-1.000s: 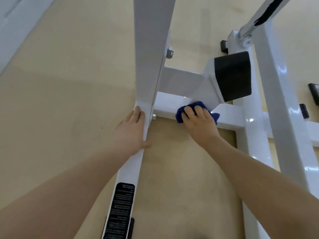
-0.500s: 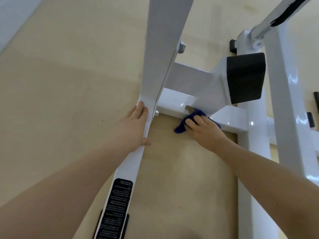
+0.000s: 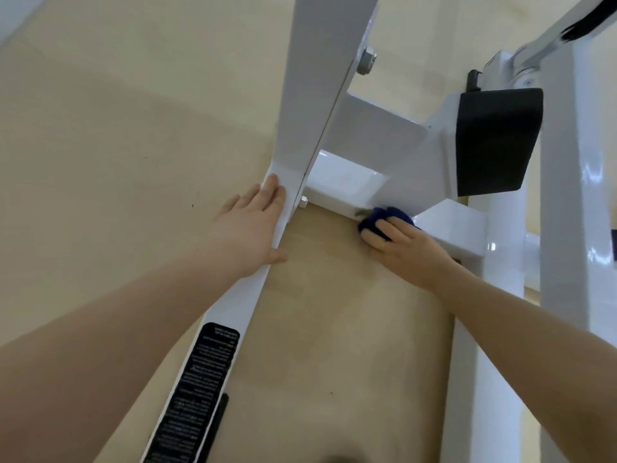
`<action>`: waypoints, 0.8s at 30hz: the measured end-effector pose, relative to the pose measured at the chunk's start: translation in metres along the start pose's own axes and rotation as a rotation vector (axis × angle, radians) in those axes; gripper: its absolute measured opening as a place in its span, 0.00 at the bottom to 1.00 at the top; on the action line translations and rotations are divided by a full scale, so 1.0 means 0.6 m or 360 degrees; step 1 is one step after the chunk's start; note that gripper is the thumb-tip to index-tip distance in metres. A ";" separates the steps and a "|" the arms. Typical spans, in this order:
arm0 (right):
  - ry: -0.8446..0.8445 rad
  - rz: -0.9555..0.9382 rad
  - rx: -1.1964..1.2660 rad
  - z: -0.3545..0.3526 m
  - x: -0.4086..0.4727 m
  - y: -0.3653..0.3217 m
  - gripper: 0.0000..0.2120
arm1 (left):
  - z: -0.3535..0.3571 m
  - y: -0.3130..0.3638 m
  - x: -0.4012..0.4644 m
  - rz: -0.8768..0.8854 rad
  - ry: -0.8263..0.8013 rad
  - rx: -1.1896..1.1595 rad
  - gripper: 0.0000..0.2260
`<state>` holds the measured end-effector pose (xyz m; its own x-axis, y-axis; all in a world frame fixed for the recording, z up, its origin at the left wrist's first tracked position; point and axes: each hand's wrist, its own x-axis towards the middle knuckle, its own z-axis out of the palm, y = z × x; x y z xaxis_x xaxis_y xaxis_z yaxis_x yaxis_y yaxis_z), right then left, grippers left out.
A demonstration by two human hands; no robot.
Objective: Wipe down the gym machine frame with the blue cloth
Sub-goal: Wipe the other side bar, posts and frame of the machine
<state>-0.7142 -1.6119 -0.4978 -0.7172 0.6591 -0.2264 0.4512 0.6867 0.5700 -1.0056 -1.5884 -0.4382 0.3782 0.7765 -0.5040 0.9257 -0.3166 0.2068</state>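
I see a pale wooden floor carrying the white gym machine frame, its upright rising over a floor rail. A black pad juts out above the cross-member, crowding the joint. My left hand lies flat and released on the rail beside the upright's foot. My right hand grasps the bunched blue cloth against the cross-member's near edge. A black label carries white print too small to read.

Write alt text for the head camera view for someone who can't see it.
A right hand presses a bunched blue cloth against the low crossbar of a glossy white metal gym machine frame. The left hand rests flat on the frame's floor rail, above a tan floor.
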 end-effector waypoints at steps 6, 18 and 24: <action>0.0391 0.0126 0.0141 -0.023 0.135 -0.039 0.10 | 0.013 0.030 0.000 -0.0176 0.0030 0.0109 0.41; -0.0012 0.0295 -0.0046 0.027 0.004 -0.037 0.21 | 0.061 0.041 0.015 0.0150 0.0752 0.0491 0.31; -0.0005 0.0607 0.0147 0.043 -0.081 -0.045 0.23 | 0.060 0.074 0.032 0.0439 0.0721 0.0447 0.24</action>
<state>-0.6779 -1.6545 -0.5225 -0.4870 0.8733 -0.0146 0.7310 0.4167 0.5403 -0.9569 -1.6073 -0.4691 0.6235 0.7806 -0.0426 0.7817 -0.6234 0.0184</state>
